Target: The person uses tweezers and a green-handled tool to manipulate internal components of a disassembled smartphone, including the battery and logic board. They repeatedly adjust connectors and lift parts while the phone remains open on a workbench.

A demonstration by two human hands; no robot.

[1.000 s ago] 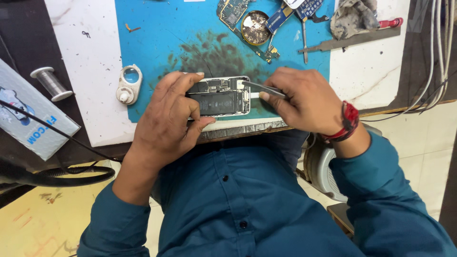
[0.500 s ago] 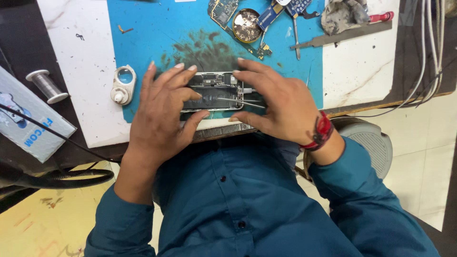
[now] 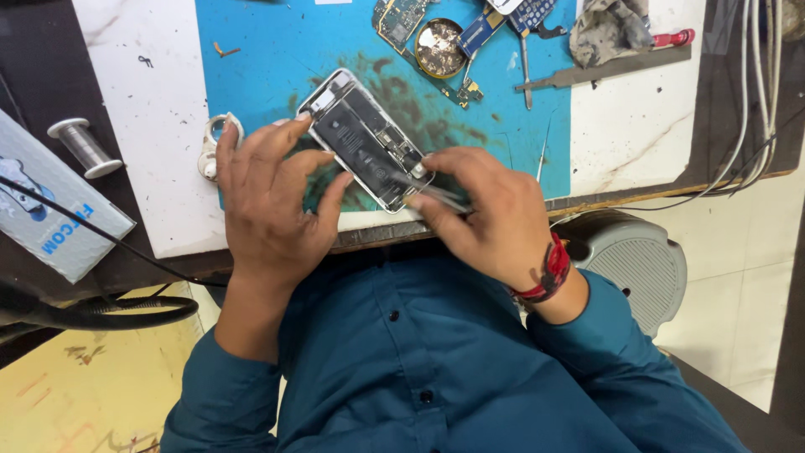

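Single head view, looking steeply down from close above onto counter (image 3: 151,126) edge, both hands, own chest and lap; floor visible at both sides.

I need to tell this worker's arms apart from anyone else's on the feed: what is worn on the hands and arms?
Both hands are bare, with no gloves. The left hand has no band at the wrist; its teal-blue sleeve is pushed up the forearm. The right hand has a red and black thread band around the wrist, with the same teal-blue shirt sleeve just behind it. I can make out no rings or watch.
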